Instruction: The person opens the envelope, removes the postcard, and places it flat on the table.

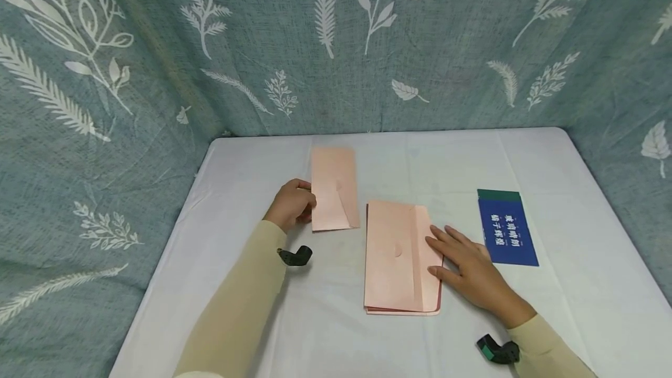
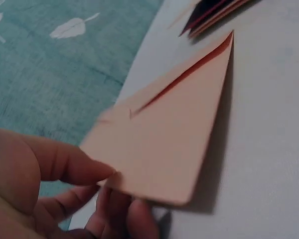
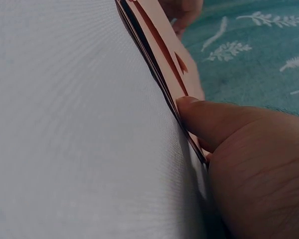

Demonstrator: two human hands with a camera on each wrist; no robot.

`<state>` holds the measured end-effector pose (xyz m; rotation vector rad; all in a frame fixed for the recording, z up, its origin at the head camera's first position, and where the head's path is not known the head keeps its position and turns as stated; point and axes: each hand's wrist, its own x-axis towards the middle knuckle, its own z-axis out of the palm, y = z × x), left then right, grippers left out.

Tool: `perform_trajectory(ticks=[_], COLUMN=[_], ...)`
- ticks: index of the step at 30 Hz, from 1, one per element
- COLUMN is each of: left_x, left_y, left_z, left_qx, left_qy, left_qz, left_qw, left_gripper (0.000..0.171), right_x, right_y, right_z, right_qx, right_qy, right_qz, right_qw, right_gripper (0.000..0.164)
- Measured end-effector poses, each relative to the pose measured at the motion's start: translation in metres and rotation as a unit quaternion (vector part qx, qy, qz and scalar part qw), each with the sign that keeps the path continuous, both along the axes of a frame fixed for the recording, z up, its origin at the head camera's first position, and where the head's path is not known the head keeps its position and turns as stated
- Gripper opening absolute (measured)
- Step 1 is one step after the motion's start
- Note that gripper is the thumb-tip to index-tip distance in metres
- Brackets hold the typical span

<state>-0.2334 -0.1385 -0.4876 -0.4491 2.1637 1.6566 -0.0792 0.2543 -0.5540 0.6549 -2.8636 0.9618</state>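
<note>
My left hand (image 1: 291, 204) pinches the left edge of a single pink envelope (image 1: 331, 185). In the left wrist view, thumb and fingers hold this envelope (image 2: 159, 149) by one edge, tilted off the white cloth, its flap slightly parted. Nearer to me and to the right lies a stack of larger pink envelopes (image 1: 391, 255), flap side up. My right hand (image 1: 475, 270) rests on the right edge of that stack with its fingers extended. Close up in the right wrist view, the thumb touches the layered edge of the stack (image 3: 164, 47).
A blue packet (image 1: 508, 232) with white characters and a green top strip lies on the right of the white-covered table (image 1: 252, 171). Behind and beside the table hangs a teal curtain (image 1: 346, 92) with white leaf prints. Black camera mounts (image 1: 296, 255) sit at both wrists.
</note>
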Motion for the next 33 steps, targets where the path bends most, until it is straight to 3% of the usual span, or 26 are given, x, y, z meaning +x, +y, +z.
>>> perform_trajectory(ticks=[7, 16, 33], left_x=[0.002, 0.008, 0.01], left_y=[-0.009, -0.013, -0.008], left_z=[-0.004, -0.008, 0.002], left_qx=[0.071, 0.17, 0.185], left_qy=[0.008, 0.027, 0.075], left_qz=[-0.022, -0.023, -0.006], left_qw=[0.9972, 0.9848, 0.9798], left_gripper=[0.044, 0.044, 0.041], right_x=[0.001, -0.001, -0.001], right_y=[0.0, 0.0, 0.0], right_z=[-0.001, -0.002, -0.001], right_qx=[-0.001, 0.001, 0.0], right_qy=[0.006, -0.004, -0.012], right_qz=[0.0, -0.001, -0.002], right_qw=[1.0, 1.0, 1.0], right_gripper=[0.061, 0.061, 0.062])
